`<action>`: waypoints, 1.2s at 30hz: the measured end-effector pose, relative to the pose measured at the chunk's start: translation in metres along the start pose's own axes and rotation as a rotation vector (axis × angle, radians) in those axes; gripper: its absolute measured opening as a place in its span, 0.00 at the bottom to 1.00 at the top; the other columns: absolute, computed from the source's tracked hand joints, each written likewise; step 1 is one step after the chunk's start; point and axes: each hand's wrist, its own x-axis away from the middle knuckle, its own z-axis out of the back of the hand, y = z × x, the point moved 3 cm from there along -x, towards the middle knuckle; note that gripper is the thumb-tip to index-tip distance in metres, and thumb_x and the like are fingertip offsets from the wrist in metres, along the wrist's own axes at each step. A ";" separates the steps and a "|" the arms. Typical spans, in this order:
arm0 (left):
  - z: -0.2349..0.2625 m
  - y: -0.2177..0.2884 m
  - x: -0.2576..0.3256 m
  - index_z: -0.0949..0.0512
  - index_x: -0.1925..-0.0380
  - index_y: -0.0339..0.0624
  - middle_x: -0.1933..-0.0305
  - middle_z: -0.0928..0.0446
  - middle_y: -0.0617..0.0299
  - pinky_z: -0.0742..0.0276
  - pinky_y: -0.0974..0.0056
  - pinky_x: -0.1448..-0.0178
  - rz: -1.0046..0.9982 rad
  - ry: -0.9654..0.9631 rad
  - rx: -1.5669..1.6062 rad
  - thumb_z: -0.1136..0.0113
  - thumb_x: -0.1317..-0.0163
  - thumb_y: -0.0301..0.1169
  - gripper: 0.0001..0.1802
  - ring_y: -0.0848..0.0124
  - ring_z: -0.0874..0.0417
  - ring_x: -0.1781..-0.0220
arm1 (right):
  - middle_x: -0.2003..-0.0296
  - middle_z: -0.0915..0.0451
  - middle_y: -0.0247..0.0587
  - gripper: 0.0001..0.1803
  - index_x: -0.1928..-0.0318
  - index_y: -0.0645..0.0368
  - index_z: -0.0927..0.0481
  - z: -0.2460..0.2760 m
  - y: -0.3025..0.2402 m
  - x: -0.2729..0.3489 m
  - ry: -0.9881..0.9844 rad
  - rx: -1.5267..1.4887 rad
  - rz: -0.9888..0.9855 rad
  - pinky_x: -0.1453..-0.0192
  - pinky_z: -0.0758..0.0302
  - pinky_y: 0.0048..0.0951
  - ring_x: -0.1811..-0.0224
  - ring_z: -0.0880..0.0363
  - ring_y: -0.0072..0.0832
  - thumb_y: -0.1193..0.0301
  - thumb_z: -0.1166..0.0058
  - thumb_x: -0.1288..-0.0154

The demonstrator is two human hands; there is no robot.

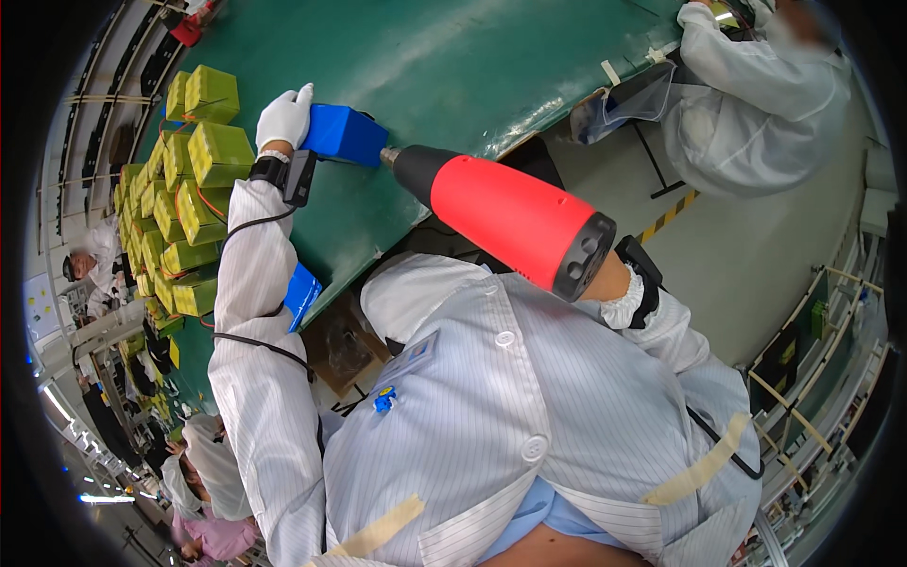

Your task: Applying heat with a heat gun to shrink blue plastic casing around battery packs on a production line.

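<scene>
A red and black heat gun (505, 213) is held up in front of me, its metal nozzle pointing left at a blue box-shaped block (343, 134). Behind the gun's rear end is my right hand (609, 281), closed on the gun; its fingers are hidden by the gun body. My left hand (284, 119), in a white glove, grips the left end of the blue block on the green table (406, 57). The nozzle tip is very near the block's right side. Below my left forearm, another blue piece (301, 293) lies at the table edge.
Many yellow-green wrapped blocks (170, 203) with red wires are stacked left of my left arm. A person in white (756, 104) sits at the table's far right. A red and black tool (182, 24) lies at the top left. Black cables run along my sleeves.
</scene>
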 end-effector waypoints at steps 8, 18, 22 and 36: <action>-0.002 -0.007 0.005 0.16 0.52 0.46 0.49 0.16 0.42 0.23 0.46 0.39 0.014 -0.006 0.022 0.60 0.27 0.61 0.34 0.42 0.17 0.44 | 0.34 0.30 0.42 0.50 0.31 0.55 0.31 0.007 -0.014 -0.017 0.022 0.065 0.046 0.24 0.39 0.38 0.29 0.36 0.39 0.61 0.21 0.54; -0.020 -0.039 -0.008 0.17 0.56 0.43 0.53 0.16 0.43 0.24 0.45 0.42 -0.065 0.128 0.193 0.60 0.25 0.60 0.33 0.40 0.18 0.47 | 0.37 0.22 0.35 0.41 0.33 0.51 0.27 0.011 -0.013 -0.039 -0.034 0.483 0.340 0.23 0.44 0.43 0.31 0.30 0.35 0.54 0.29 0.46; -0.029 -0.061 -0.008 0.18 0.56 0.43 0.54 0.17 0.42 0.24 0.46 0.44 -0.095 0.147 0.218 0.63 0.23 0.58 0.32 0.40 0.19 0.48 | 0.39 0.22 0.36 0.40 0.35 0.54 0.26 0.008 -0.014 -0.041 -0.012 0.477 0.382 0.25 0.40 0.40 0.31 0.31 0.37 0.58 0.26 0.48; 0.042 0.025 0.069 0.30 0.32 0.46 0.34 0.25 0.50 0.28 0.50 0.29 -0.755 -0.060 -0.059 0.38 0.52 0.26 0.41 0.48 0.25 0.32 | 0.43 0.19 0.42 0.27 0.44 0.57 0.19 0.011 -0.025 -0.044 -0.055 0.122 0.138 0.36 0.24 0.40 0.41 0.21 0.39 0.65 0.26 0.43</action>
